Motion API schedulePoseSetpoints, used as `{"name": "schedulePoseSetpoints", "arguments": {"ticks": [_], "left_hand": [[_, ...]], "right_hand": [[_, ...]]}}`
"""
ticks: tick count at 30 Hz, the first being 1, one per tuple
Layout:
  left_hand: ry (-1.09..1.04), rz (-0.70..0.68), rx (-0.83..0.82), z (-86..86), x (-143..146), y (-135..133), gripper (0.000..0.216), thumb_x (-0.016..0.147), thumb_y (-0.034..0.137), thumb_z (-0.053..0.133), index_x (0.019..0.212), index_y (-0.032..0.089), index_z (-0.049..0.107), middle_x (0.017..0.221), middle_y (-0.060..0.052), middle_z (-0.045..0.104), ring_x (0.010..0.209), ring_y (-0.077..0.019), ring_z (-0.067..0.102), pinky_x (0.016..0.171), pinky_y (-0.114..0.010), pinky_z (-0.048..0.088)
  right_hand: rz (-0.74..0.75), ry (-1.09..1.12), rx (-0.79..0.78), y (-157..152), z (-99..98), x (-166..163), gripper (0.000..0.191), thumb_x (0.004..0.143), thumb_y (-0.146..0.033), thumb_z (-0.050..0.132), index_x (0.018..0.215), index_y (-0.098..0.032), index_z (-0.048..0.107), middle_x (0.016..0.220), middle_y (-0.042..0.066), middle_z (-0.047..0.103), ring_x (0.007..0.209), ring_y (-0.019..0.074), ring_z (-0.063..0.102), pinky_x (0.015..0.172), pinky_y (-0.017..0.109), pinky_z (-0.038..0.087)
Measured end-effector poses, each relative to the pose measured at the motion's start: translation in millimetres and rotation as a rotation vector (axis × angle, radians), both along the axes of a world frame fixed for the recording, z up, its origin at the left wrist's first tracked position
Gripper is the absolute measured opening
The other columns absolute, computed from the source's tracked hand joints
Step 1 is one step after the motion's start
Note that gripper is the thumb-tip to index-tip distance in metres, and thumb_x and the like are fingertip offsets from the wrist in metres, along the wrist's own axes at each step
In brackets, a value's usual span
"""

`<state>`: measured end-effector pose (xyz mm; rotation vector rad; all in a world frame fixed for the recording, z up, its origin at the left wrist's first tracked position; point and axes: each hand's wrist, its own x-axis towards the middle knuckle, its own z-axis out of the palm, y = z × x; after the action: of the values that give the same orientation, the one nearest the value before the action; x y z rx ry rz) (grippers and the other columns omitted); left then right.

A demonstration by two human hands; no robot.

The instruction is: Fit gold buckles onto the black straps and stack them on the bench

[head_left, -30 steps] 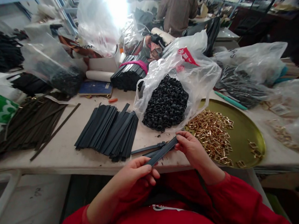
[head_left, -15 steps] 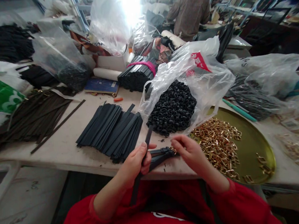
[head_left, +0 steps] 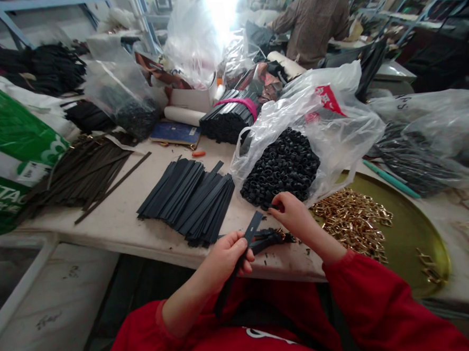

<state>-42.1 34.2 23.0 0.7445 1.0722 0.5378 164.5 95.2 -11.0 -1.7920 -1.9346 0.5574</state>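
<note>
Head view: left hand (head_left: 223, 258) clenched round a black strap (head_left: 255, 223), right hand (head_left: 295, 217) at the loops (head_left: 281, 167).
The strap rises tilted from the fist, over the table (head_left: 126, 224) edge and just beside a dark bundle (head_left: 270, 238). Right fingertips pinch at the near edge of the loops inside a clear bag (head_left: 334, 121); whether they hold one cannot be told. Left lies a stack (head_left: 192, 199), right a tray (head_left: 404, 228) of buckles (head_left: 352, 218).

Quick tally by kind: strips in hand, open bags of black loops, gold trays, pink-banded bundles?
Black strip in left hand: 1
Open bag of black loops, at right hand: 1
Gold tray: 1
Pink-banded bundle: 1
Total: 4
</note>
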Motion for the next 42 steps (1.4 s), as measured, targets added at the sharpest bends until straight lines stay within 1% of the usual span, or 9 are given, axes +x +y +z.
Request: {"name": "schedulePoseSetpoints", "arguments": {"ticks": [5,7,16,20,28,33,37,40,42], "left_hand": [[-0.008,-0.055,0.037,7.7,0.9,-11.6,0.015,0.079,0.024,0.044,0.089,0.016,0.052,0.06,0.003,0.059,0.039,-0.0045,0.048,0.037,-0.013,0.032],[-0.014,-0.08,0.032,9.6,1.9,-17.9,0.016,0.078,0.023,0.044,0.089,0.016,0.052,0.06,0.003,0.059,0.038,-0.0046,0.048,0.038,-0.014,0.032],[0.113,-0.152,0.342,3.1,5.5,-43.3,0.026,0.083,0.041,0.044,0.078,0.017,0.051,0.046,0.008,0.042,0.035,-0.0047,0.032,0.036,-0.015,0.023],[0.109,-0.159,0.307,3.4,7.8,-50.5,0.025,0.082,0.041,0.044,0.076,0.017,0.05,0.043,0.009,0.041,0.032,-0.0049,0.031,0.034,-0.016,0.021],[0.107,-0.149,0.235,-1.5,15.8,-55.0,0.023,0.081,0.04,0.041,0.074,0.018,0.046,0.041,0.009,0.041,0.03,-0.0056,0.031,0.034,-0.016,0.02],[0.363,-0.214,0.45,2.4,17.8,-53.6,0.023,0.083,0.034,0.037,0.073,0.017,0.05,0.046,0.006,0.044,0.038,-0.0083,0.039,0.04,-0.019,0.028],[0.548,-0.422,0.678,13.4,10.3,-44.8,0.023,0.082,0.028,0.04,0.072,0.016,0.056,0.063,0.0,0.057,0.058,-0.0128,0.051,0.055,-0.022,0.034],[0.607,-0.511,0.706,16.5,8.7,-38.6,0.026,0.082,0.03,0.038,0.07,0.017,0.056,0.064,0.0,0.057,0.059,-0.0143,0.051,0.057,-0.024,0.034],[0.596,-0.492,0.71,15.6,10.9,-37.0,0.028,0.083,0.032,0.037,0.071,0.017,0.056,0.065,-0.001,0.058,0.061,-0.0152,0.052,0.058,-0.024,0.035]], "right_hand": [[-0.159,0.935,-0.422,-40.3,15.1,5.1,0.025,0.064,-0.035,0.07,0.071,-0.019,0.052,0.062,-0.005,0.052,0.057,0.0107,0.048,0.057,0.025,0.039],[-0.19,1.185,-0.514,-60.4,20.4,1.9,0.028,0.061,-0.034,0.074,0.069,-0.019,0.052,0.062,-0.005,0.053,0.056,0.0087,0.049,0.056,0.023,0.04],[-0.341,1.638,-0.528,-109.7,20.2,-16.8,0.023,0.063,-0.031,0.076,0.077,-0.02,0.061,0.07,-0.004,0.059,0.055,0.0053,0.051,0.051,0.016,0.044],[-0.372,1.623,-0.47,-112.7,20.7,-18.3,0.032,0.06,-0.029,0.078,0.089,-0.022,0.065,0.074,-0.004,0.062,0.053,0.0039,0.05,0.047,0.013,0.043],[-0.341,1.484,-0.222,-121.8,22.7,-30.4,0.016,0.066,-0.033,0.073,0.073,-0.021,0.065,0.089,-0.001,0.066,0.082,0.0123,0.06,0.076,0.026,0.05],[-0.376,1.345,-0.12,-123.7,11.9,-29.6,0.026,0.068,-0.031,0.071,0.092,-0.024,0.064,0.091,-0.001,0.066,0.082,0.0135,0.06,0.078,0.029,0.048],[-0.253,1.084,-0.063,-127.9,10.3,-24.3,0.014,0.07,-0.027,0.068,0.083,-0.023,0.068,0.083,0.001,0.066,0.078,0.0156,0.059,0.075,0.03,0.047],[-0.125,0.904,0.075,-132.0,12.3,-21.7,0.009,0.073,-0.023,0.064,0.08,-0.023,0.069,0.086,0.003,0.066,0.086,0.018,0.058,0.081,0.032,0.045],[-0.13,0.909,0.069,-132.6,12.7,-19.0,0.009,0.074,-0.024,0.063,0.081,-0.023,0.068,0.086,0.002,0.066,0.086,0.0176,0.058,0.08,0.031,0.045]]}}
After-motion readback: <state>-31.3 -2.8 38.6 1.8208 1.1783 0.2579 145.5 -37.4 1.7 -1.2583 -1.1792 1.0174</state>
